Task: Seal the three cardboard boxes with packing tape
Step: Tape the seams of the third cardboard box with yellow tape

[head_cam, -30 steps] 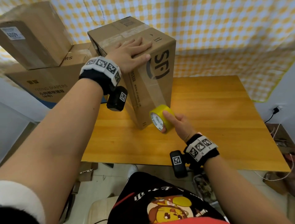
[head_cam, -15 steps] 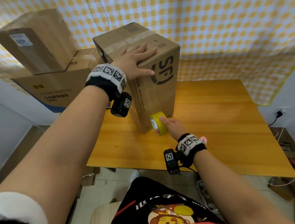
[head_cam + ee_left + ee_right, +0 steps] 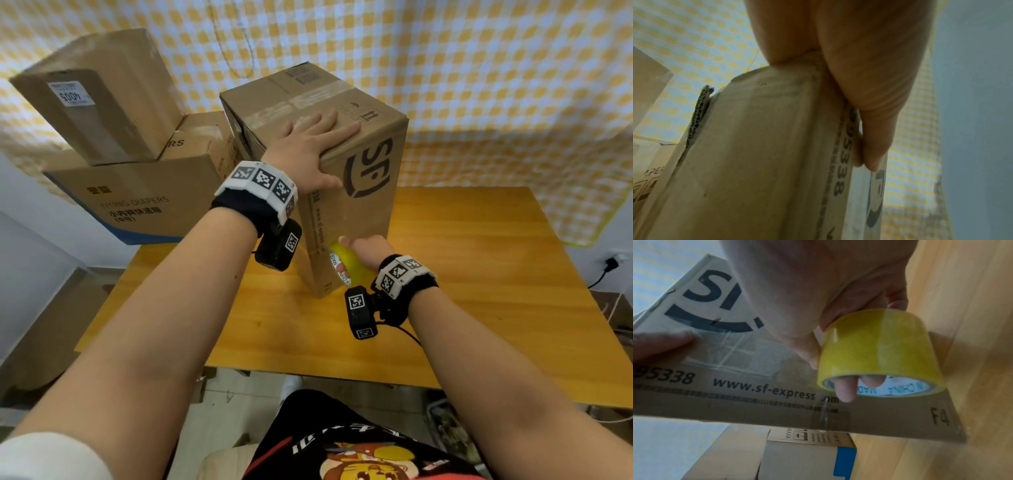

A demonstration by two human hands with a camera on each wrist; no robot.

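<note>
Here, right hand point(image 3: 818, 288) grips glossy yellow tape roll point(image 3: 879, 350) against cardboard box point(image 3: 342, 212).

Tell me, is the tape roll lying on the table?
No, the right hand holds the tape roll up against the box, fingers through its core.

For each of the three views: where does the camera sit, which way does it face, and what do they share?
Head: on the head, facing forward and down at the table; both forearms show.
Left wrist: under the left hand, looking up along the SF box.
Right wrist: under the right hand, facing the tape roll against the box.
Shared: all show the SF box; head and right wrist show the roll.
</note>
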